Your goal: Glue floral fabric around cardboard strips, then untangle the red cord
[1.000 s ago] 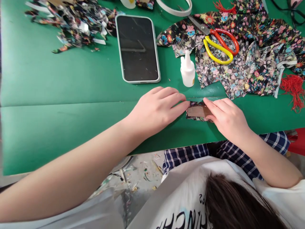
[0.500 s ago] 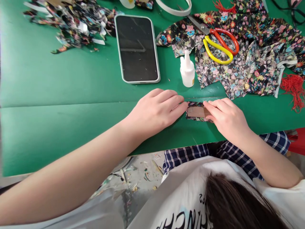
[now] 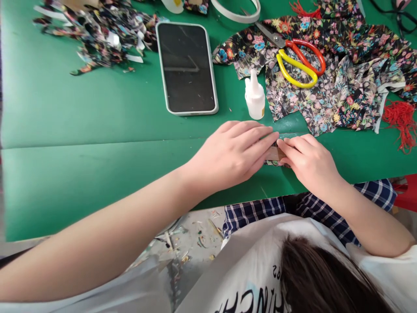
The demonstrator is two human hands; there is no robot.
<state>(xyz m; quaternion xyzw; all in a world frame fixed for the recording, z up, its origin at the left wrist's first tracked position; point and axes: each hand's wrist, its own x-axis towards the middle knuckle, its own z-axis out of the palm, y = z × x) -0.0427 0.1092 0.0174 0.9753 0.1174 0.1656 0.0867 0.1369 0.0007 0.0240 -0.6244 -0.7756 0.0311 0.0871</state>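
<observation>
A small flat piece of brown cardboard edged with dark floral fabric (image 3: 274, 154) lies on the green table near its front edge. My right hand (image 3: 309, 158) pinches its right end between thumb and fingers. Over its left part and upper edge lies my left hand (image 3: 239, 152), palm down with the fingers stretched out and nothing gripped in them. The left fingertips almost meet the right ones, and they hide much of the piece. Just beyond my hands stands a small white glue bottle (image 3: 255, 98) with a pointed nozzle.
Scissors (image 3: 298, 63) with red and yellow handles rest on floral fabric (image 3: 325, 93) at the right. A phone (image 3: 187, 69) lies left of the bottle. Fabric scraps (image 3: 107, 37) pile up at the far left; a white tape ring (image 3: 237, 16) and red threads (image 3: 402, 124) lie around.
My left hand has slid right, from the left end of the fabric-edged piece to over it, covering more of it. My right hand has stayed in place.
</observation>
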